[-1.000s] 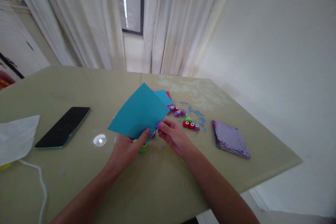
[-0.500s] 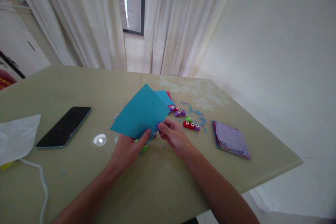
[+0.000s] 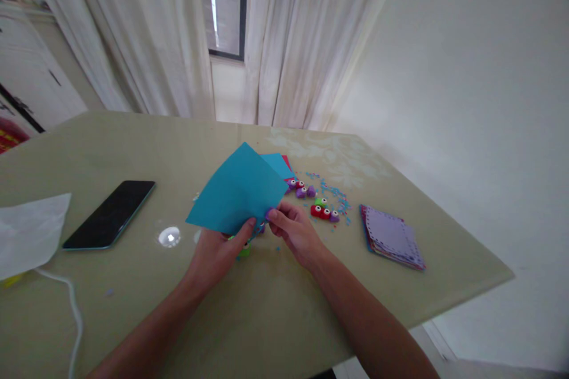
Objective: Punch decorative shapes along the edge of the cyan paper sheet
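Observation:
A sheet of blue paper (image 3: 240,189) is held up over the table, tilted and slightly bowed. My left hand (image 3: 217,257) pinches its lower edge, thumb on the near face and fingers behind. At the sheet's lower right corner, my right hand (image 3: 294,231) is closed on a small purple hole punch (image 3: 269,214), mostly covered by my fingers. Small punched gaps show along the edge between my hands. Below the sheet, partly hidden, lies a green punch (image 3: 244,250). More little punches with googly eyes, red (image 3: 317,211), green (image 3: 320,202) and purple (image 3: 334,216), lie right of my hand.
Blue paper bits (image 3: 340,198) are scattered beyond the punches. Behind the held sheet lie another blue sheet (image 3: 278,163) and red paper (image 3: 286,160). A stack of edge-punched paper squares (image 3: 393,237) sits right. Left are a phone (image 3: 111,213), white paper (image 3: 31,234) and a white cable (image 3: 75,314).
The blue sheet bows a little more along its upper left edge, and its top corner has shifted slightly left. Both hands keep their grip in nearly the same place.

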Demonstrator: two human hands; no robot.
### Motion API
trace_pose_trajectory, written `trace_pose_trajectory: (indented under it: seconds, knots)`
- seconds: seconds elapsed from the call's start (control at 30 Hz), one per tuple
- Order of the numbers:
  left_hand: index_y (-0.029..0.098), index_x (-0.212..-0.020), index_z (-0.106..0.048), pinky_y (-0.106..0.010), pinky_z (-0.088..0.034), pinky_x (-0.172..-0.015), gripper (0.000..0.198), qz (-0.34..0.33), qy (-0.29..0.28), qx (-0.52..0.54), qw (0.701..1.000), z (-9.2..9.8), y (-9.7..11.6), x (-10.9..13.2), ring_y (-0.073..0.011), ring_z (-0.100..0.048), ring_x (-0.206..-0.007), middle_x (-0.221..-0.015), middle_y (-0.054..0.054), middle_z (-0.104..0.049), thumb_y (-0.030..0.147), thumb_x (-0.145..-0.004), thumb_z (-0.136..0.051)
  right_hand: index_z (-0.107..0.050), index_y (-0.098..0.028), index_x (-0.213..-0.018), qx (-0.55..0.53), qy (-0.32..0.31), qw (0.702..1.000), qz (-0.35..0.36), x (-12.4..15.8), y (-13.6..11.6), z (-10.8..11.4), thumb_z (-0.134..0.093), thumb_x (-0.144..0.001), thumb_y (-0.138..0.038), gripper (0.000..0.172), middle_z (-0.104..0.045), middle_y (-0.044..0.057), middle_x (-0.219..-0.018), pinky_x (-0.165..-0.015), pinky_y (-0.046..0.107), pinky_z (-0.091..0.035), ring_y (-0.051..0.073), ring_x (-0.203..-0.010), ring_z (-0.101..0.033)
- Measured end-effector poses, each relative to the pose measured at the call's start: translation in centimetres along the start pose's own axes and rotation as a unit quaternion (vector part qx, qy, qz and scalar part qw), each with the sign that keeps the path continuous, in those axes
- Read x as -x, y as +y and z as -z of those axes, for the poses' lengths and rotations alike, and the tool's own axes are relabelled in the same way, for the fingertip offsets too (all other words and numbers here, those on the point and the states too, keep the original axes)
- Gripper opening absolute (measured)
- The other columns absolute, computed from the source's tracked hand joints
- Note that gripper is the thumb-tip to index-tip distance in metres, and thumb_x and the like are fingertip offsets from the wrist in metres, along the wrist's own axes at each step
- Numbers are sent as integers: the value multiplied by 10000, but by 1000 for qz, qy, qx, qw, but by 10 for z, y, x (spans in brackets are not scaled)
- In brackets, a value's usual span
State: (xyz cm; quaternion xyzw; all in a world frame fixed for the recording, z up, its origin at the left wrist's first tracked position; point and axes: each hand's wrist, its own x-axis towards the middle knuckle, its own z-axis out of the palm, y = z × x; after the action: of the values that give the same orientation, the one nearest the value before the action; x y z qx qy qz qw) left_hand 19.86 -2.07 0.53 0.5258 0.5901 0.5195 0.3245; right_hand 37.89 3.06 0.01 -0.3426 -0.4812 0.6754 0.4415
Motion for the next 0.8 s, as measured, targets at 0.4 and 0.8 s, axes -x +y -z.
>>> trace_pose_trajectory:
  seconds: [0.4, 0.8]
  knots:
    - [233, -868, -773, -451, -683, -820, 366, 65, 67, 3, 996, 1, 7, -2, -366, -797, -1005, -833, -74, -822, 592, -795, -767, -817, -227, -1089, 373, 28, 922, 105, -3, -9, 27, -775, -874, -280, 225, -746, 50, -1003, -811, 348, -495, 187, -829, -619]
    - [237, -988, -793, -537, -579, -1120, 367, 33, 96, 25, 995, 3, -1, -5, -378, -776, -1163, -1094, -88, -856, 564, -823, -799, -753, -241, -1325, 496, 67, 856, 130, -10, 0, 39, -701, -987, -378, 369, -796, 116, -1158, -922, 437, -531, 254, -887, -691]
